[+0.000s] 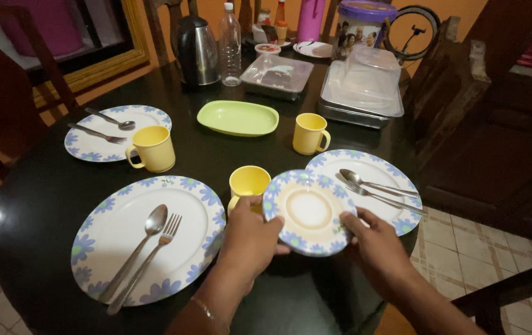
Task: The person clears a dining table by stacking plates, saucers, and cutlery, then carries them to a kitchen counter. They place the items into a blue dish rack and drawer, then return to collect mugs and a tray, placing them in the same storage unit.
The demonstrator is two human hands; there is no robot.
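My left hand (pixel 250 239) and right hand (pixel 374 245) are nearest, both clenched on the rim of a small saucer (pixel 309 212), white with blue flowers; left grip on its near-left edge, right grip on its right edge. The saucer is held tilted just above the near edge of the tabletop (pixel 42 192), overlapping a yellow cup (pixel 248 183) behind it and a dinner plate (pixel 371 180) to its right. That plate carries a spoon and fork (pixel 377 189). Tabletop is dark, glossy, rounded. Large flowered plate (pixel 148 239) at my left with spoon and fork (pixel 148 248) on it. Third plate (pixel 114 131) far left, also with cutlery; a yellow mug (pixel 152 149) touches its edge. Another yellow mug (pixel 310 133) mid-table, beside a green oval dish (pixel 238 118). Further back: steel kettle (pixel 196 49), clear plastic bottle (pixel 230 46), two metal trays with clear lids (pixel 362 93), a lidded glass dish (pixel 277 74). Rear edge: round tub with purple lid and printed picture label (pixel 360 28), pink cylinder (pixel 311 18), small sauce bottles, too small to tell more. Room: orange wall, dark wooden chairs (pixel 5 93), tiled floor (pixel 464 254) lower right, dark wood cabinet (pixel 495 124) on the right.
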